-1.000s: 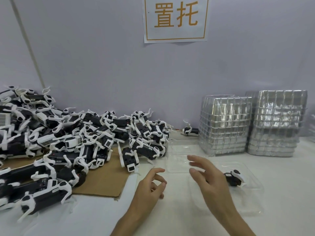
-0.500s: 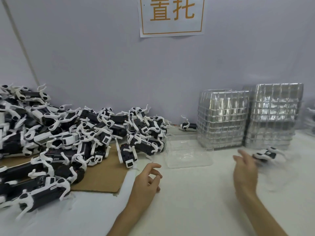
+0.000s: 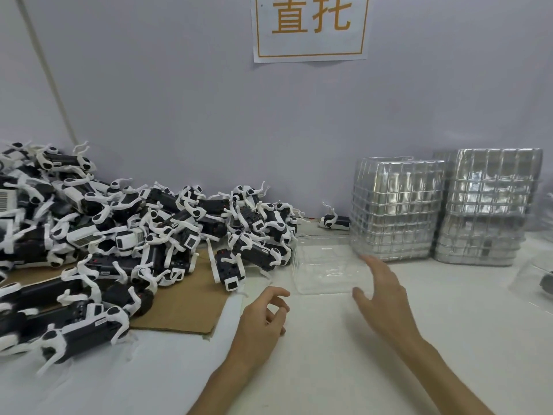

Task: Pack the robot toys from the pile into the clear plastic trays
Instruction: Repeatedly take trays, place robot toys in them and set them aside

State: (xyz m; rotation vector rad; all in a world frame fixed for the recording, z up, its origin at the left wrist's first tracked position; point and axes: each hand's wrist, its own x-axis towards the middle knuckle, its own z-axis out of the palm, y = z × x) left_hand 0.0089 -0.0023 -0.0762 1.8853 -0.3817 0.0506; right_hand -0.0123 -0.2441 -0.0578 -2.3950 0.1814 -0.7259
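Note:
A big pile of black-and-white robot dog toys (image 3: 125, 238) covers the left of the table, partly on brown cardboard (image 3: 182, 307). One clear plastic tray (image 3: 326, 271) lies empty in the middle, right of the pile. My right hand (image 3: 383, 298) hovers with spread fingers at the tray's near right corner, holding nothing. My left hand (image 3: 263, 319) rests on the table in front of the pile, fingers loosely curled, empty. At the far right edge a filled tray (image 3: 535, 280) with a dark toy is partly cut off.
Two tall stacks of clear trays (image 3: 395, 211) (image 3: 484, 208) stand against the wall at the right. A single robot toy (image 3: 333, 220) lies by the wall left of the stacks. A paper sign (image 3: 311, 25) hangs on the grey wall.
My right hand has let go of the filled tray at the far right and swung back left to the empty tray. My left hand has barely moved.

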